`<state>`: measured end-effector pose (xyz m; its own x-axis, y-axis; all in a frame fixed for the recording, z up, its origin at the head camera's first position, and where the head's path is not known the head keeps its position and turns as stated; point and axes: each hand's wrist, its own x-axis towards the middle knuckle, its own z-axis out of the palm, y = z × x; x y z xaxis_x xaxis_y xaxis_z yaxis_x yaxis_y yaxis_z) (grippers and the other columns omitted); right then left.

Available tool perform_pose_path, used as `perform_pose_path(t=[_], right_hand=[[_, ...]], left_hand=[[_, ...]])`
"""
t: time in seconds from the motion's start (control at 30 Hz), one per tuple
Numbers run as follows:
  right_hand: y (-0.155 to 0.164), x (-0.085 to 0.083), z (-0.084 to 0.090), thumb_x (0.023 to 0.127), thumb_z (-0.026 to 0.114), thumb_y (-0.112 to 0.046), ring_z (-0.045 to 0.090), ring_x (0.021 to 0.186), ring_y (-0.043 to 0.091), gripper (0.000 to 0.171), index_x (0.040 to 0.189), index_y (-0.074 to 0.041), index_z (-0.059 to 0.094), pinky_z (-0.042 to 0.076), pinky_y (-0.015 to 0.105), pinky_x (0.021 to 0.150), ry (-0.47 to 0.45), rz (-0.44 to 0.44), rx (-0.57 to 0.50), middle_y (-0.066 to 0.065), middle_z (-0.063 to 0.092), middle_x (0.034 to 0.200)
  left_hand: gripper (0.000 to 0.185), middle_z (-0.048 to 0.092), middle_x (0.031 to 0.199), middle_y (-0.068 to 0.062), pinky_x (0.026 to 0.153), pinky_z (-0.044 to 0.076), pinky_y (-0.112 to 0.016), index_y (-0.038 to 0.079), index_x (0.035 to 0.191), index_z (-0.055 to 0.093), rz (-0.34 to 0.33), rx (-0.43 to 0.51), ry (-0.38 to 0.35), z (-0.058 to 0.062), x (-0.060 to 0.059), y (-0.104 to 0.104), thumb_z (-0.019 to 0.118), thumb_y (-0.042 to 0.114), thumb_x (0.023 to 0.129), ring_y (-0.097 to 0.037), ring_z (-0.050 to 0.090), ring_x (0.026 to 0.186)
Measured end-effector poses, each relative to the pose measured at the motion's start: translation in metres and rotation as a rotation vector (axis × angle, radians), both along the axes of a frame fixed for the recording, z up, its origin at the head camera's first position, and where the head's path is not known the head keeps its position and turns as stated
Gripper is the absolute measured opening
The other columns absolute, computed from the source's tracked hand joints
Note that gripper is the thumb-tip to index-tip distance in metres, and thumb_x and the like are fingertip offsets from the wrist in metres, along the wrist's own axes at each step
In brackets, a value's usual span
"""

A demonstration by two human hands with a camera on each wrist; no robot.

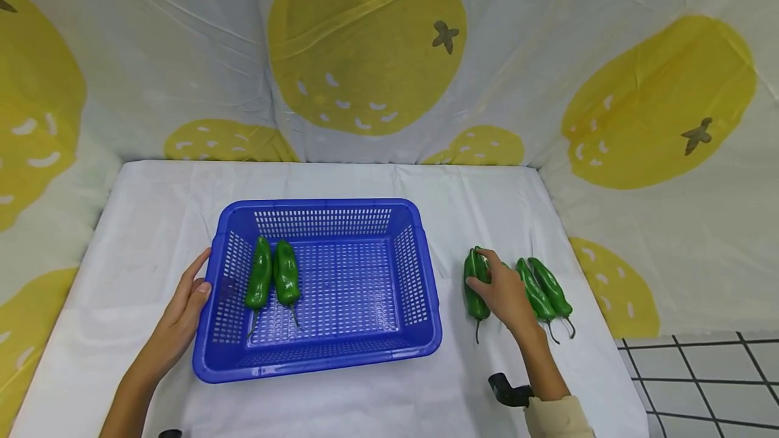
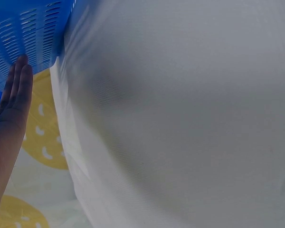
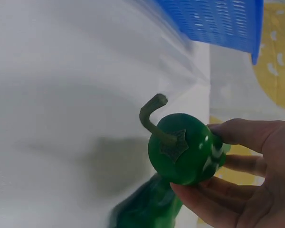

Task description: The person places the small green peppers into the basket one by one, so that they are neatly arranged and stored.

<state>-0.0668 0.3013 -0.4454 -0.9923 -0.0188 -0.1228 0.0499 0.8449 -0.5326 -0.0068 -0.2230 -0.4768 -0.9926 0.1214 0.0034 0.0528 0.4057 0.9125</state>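
- Beige-sleeved right hand (image 1: 502, 289), digits curled, pinches a glossy, tapered green pepper (image 3: 190, 159), right of a blue, rectangular, perforated plastic basket (image 1: 319, 204).
- Left hand (image 1: 179, 306), fingers nearly straight, touches the basket's left side, probably steadying it.
- Two similar peppers (image 1: 260, 272) lie inside; more peppers (image 1: 535, 294) lie beside the right hand.

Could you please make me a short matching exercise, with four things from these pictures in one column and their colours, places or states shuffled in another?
Column one
1. Left hand
2. Right hand
3. Basket
4. Tablecloth

Column two
A. Plain white, spread beneath the other things
B. Pinching a green pepper
C. Touching the basket's left side
D. Blue, with slotted walls

Right pairs: 1-C, 2-B, 3-D, 4-A
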Motion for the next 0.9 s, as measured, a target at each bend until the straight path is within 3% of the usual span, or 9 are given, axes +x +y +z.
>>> perform_pose_path(t=[0.13, 0.23, 0.33, 0.43, 0.7, 0.9], right_hand=[[-0.003, -0.003, 0.007, 0.093, 0.070, -0.017, 0.051, 0.057, 0.020, 0.060, 0.145, -0.005, 0.043, 0.044, 0.032, 0.048, 0.008, 0.005, -0.014, 0.013, 0.059, 0.074], [-0.007, -0.005, 0.012, 0.093, 0.070, -0.019, 0.063, 0.071, 0.027, 0.060, 0.145, -0.007, 0.043, 0.051, 0.036, 0.054, 0.014, 0.004, -0.017, 0.024, 0.067, 0.093], [-0.011, -0.007, 0.017, 0.093, 0.070, -0.022, 0.066, 0.082, 0.034, 0.060, 0.146, -0.009, 0.043, 0.054, 0.040, 0.059, 0.018, 0.004, -0.012, 0.031, 0.066, 0.109], [-0.016, -0.011, 0.020, 0.093, 0.070, -0.023, 0.066, 0.082, 0.034, 0.061, 0.146, -0.010, 0.044, 0.054, 0.040, 0.059, 0.022, 0.004, -0.004, 0.030, 0.066, 0.109], [-0.024, -0.017, 0.027, 0.093, 0.071, -0.023, 0.056, 0.060, 0.022, 0.060, 0.146, -0.012, 0.044, 0.048, 0.032, 0.049, 0.041, 0.017, -0.045, 0.025, 0.066, 0.101], [-0.032, -0.021, 0.035, 0.093, 0.071, -0.023, 0.062, 0.065, 0.023, 0.060, 0.146, -0.013, 0.045, 0.054, 0.030, 0.052, 0.051, 0.034, -0.056, 0.024, 0.066, 0.102]], left_hand=[[0.057, 0.044, 0.138, -0.028, 0.079, 0.060, -0.038, 0.024, 0.162, 0.006, -0.001, 0.014, 0.013, 0.000, 0.000, 0.001, 0.029, 0.018, 0.109, 0.012, 0.049, 0.107], [0.057, 0.046, 0.135, -0.027, 0.077, 0.060, -0.043, 0.024, 0.162, 0.007, 0.005, 0.003, 0.017, 0.000, 0.000, 0.001, 0.028, 0.018, 0.109, 0.012, 0.050, 0.106], [0.057, 0.047, 0.134, -0.027, 0.077, 0.060, -0.048, 0.024, 0.162, 0.007, 0.010, -0.009, 0.018, -0.001, 0.001, 0.001, 0.028, 0.018, 0.110, 0.012, 0.050, 0.105], [0.057, 0.048, 0.133, -0.027, 0.077, 0.058, -0.052, 0.025, 0.162, 0.007, 0.015, -0.014, 0.016, -0.002, 0.002, 0.002, 0.029, 0.019, 0.110, 0.012, 0.050, 0.105], [0.057, 0.048, 0.132, -0.026, 0.077, 0.058, -0.052, 0.025, 0.162, 0.007, 0.015, -0.005, 0.016, 0.000, 0.001, 0.001, 0.029, 0.019, 0.110, 0.012, 0.050, 0.105], [0.057, 0.049, 0.130, -0.025, 0.076, 0.059, -0.051, 0.026, 0.162, 0.007, 0.015, -0.009, 0.007, 0.000, 0.001, 0.002, 0.029, 0.020, 0.110, 0.011, 0.051, 0.103]])
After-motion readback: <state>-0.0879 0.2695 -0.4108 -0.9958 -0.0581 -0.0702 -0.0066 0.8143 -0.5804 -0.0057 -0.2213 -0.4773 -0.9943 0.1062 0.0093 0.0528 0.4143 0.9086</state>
